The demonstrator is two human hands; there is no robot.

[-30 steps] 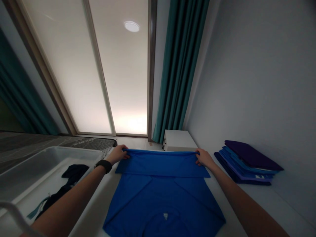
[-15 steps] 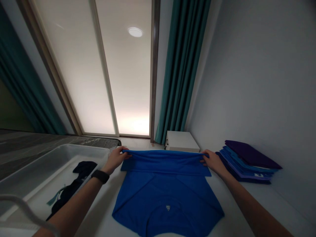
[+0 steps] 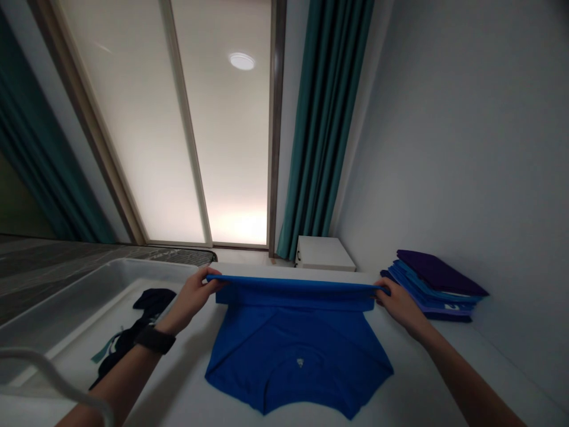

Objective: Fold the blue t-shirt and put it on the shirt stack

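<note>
A blue T-shirt (image 3: 297, 338) lies on the white table (image 3: 178, 379), its collar towards me and its far end folded over. My left hand (image 3: 191, 299), with a black band on the wrist, pinches the left corner of the folded edge. At the opposite corner, my right hand (image 3: 398, 302) grips the same edge between thumb and fingers. Between both hands the edge is stretched nearly straight and raised slightly off the table. A small pale logo shows near the collar.
Left of the shirt stands a translucent plastic bin (image 3: 128, 267) with dark clothing (image 3: 128, 335) inside. A stack of folded clothes (image 3: 438, 284), purple on top, sits by the right wall. Beyond the table is a white cabinet (image 3: 324, 252). A pale curved bar (image 3: 48, 379) crosses the lower left.
Both hands have moved slightly apart and towards me, lifting the folded edge and drawing it tauter. The folded flap looks narrower, and more of the collar end shows.
</note>
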